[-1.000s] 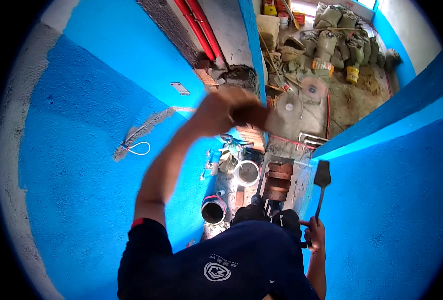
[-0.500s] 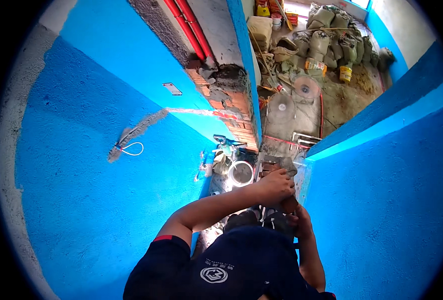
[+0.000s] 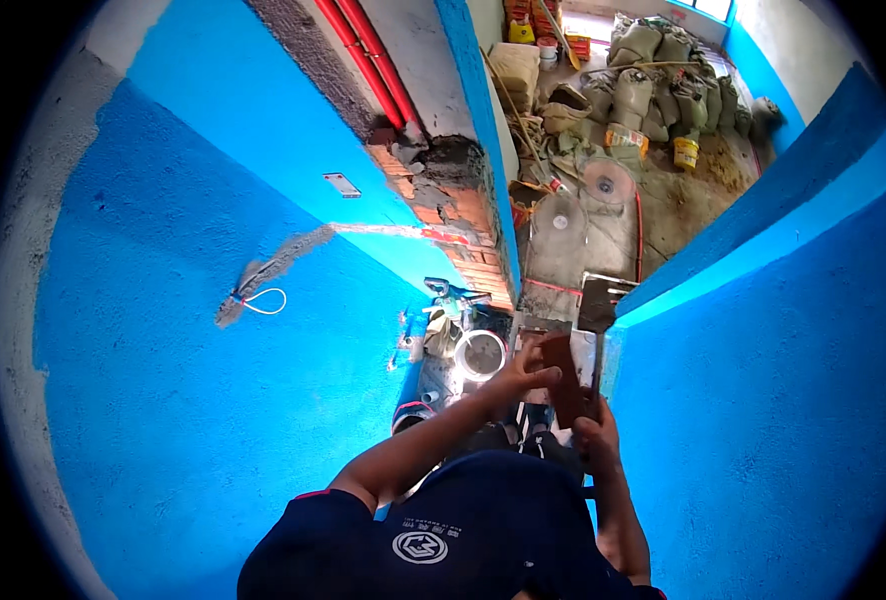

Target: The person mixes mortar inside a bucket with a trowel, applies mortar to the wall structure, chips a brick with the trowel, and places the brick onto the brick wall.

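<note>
A reddish-brown brick is held upright in front of my body. My left hand grips its left side near the top, with the thumb stuck out across it. Below, at the brick's lower right end, my right hand is closed around what looks like a trowel handle. The dark, squarish trowel blade reaches away from me, past the brick. Whether the right fingers also touch the brick is hidden.
Blue walls close in on the left and right. A white bucket stands left of my hands, beside a green power tool. Exposed brickwork edges the opening. Beyond lie filled sacks and a yellow bucket.
My left hand has drawn back and left, now on the brick's side. The brick has risen and shows its long face. The trowel blade has swung right and away.
</note>
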A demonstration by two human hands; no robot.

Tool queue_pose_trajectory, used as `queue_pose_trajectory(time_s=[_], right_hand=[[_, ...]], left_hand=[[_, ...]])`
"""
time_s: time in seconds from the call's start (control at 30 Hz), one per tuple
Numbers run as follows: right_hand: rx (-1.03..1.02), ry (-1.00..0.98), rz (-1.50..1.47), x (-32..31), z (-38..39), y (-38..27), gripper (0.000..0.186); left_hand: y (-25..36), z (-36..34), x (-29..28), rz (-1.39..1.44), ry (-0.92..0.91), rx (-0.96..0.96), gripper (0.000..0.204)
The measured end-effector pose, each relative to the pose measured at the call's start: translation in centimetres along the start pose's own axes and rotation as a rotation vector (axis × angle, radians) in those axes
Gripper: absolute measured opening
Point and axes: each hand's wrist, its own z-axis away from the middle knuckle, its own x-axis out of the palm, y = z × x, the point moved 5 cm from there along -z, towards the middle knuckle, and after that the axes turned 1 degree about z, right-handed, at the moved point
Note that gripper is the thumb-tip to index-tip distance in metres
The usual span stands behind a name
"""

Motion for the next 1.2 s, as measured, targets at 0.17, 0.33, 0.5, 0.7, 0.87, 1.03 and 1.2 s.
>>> queue_pose_trajectory(time_s=[0.17,0.33,0.5,0.7,0.87,1.03,1.2], right_hand=[[-0.181,-0.244,0.341,4.9,-2.5,0.0,0.071],[-0.247,-0.156,0.613,9.2,-7.5,0.6,0.023],[-0.614,-0.132,0.668,18.6,-9.1,-7.3,0.023],[-0.636,-0.039,0.694,23.0,-19.4,-4.2,0.031],[-0.460,-0.075,0.680,24.1,-20.7,-0.4,0.045],[-0.634,-0.027,0.608,26.0,-15.7,-7.9,0.033],[-0.451,-0.010,0.837,26.1,-20.3,-1.2,0.040]], left_hand=[[-0.8,2.4,-3.1,0.452,0.139,-0.060,0.050],[-3.9,7.4,-12.8,0.547,0.407,-0.014,0.038],[-13.1,16.9,-22.9,0.386,0.819,0.018,0.036],[-26.4,30.0,-27.2,0.581,1.127,-0.077,0.027],[-34.1,39.0,-24.7,0.761,1.219,-0.223,0.025],[-36.5,40.9,-23.4,0.816,1.248,-0.274,0.025],[-35.8,37.7,-25.9,0.785,1.187,-0.247,0.025]])
